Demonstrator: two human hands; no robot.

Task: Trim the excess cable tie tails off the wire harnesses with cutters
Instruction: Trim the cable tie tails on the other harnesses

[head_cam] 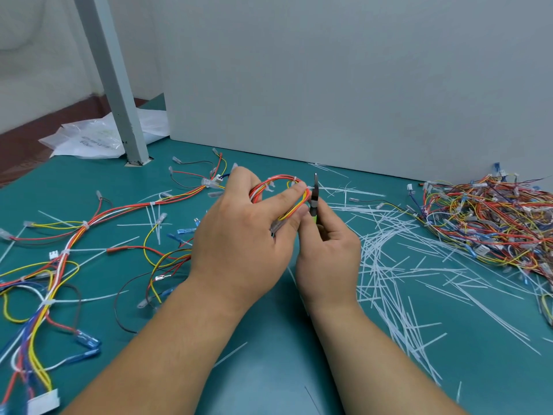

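At the centre of the teal bench mat (269, 369), both hands meet over the work.

Observed: the left hand (239, 235) has its fingers curled round a looped wire harness (279, 178) of red, orange and yellow wires. Its forefinger is stretched along the bundle toward 3 o'clock, and the thumb is underneath. White cable ties (294, 177) sit on the held loop.

The right hand (329, 250) lies just beside the left, on its 3 o'clock side, with its fingers wrapped round the green-handled cutters (315, 194). The cutter nose points to 12 o'clock and stands against the loop at the tip of the left forefinger. Whether the blades are parted cannot be told.

Surroundings: cut tails (389, 265), thin and white, lie strewn over the mat from 3 to 5 o'clock of the hands. A heap of harnesses (493, 217) lies at 3 o'clock by the frame edge, against the foot of a pale panel (329, 85) that closes the bench at 12 o'clock. Loose harnesses (59, 250) spread from 9 to 7 o'clock, with long tie ends showing on them. A grey post (113, 85) rises at 11 o'clock, with plastic bags (89, 139) lying by its foot.
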